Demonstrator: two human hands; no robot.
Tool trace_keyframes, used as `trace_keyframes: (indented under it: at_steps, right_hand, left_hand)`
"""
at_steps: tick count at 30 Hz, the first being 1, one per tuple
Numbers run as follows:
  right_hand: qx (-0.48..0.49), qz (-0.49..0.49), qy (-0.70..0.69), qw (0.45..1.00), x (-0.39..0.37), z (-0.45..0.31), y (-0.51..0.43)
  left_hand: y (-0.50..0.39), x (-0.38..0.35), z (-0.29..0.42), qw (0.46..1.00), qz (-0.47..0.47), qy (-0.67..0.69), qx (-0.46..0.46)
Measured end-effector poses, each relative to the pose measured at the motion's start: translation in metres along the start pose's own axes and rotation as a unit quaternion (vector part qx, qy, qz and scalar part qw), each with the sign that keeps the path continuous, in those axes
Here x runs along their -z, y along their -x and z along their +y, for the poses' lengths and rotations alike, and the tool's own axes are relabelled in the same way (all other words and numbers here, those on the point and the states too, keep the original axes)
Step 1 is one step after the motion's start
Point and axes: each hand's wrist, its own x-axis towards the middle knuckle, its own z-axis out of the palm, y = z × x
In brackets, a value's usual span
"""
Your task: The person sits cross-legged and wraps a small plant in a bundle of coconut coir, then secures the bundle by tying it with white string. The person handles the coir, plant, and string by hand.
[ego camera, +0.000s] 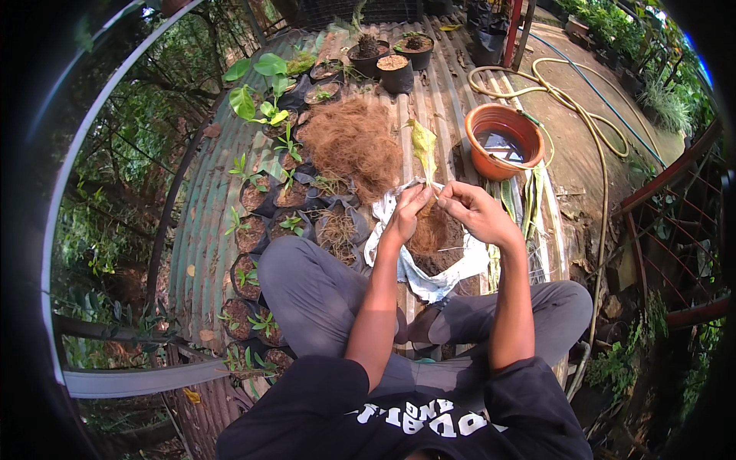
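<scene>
A yellow-green variegated leaf (pixel 424 146) stands upright with its narrow base pinched in the fingers of my left hand (pixel 408 211). My right hand (pixel 476 214) is close beside it, thumb and fingertips together near the leaf's base. A thin pale strand shows between the two hands, though what exactly the right fingers pinch is too small to tell. Below both hands lies an opened white sack (pixel 432 290) bearing dark soil (pixel 440 261). A tuft of brown coir fibre (pixel 426 234) rests on that soil, partly hidden by my hands.
A large heap of coir fibre (pixel 351 141) lies ahead on the corrugated metal sheet (pixel 198 253). Potted seedlings (pixel 247 276) line my left side. To the right stand a terracotta-coloured pot (pixel 480 138) holding water, cut long leaves (pixel 533 198) and a coiled hose (pixel 555 86).
</scene>
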Motion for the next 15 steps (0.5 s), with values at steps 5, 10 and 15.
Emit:
trace_keyframes:
  at_steps: [5,10,15]
  right_hand:
    - [0.029,-0.012,-0.07,0.997,-0.001,0.007,-0.002]
    - [-0.044,-0.039,-0.1,0.993,0.004,0.021,-0.003]
    - [-0.167,-0.038,-0.153,0.973,0.013,0.039,-0.001]
  left_hand:
    - [0.006,-0.001,-0.022,0.998,0.034,0.009,0.055]
    - [-0.002,0.013,-0.016,0.989,-0.131,-0.011,0.068]
    - [0.001,-0.001,-0.025,0.999,-0.035,0.019,0.011]
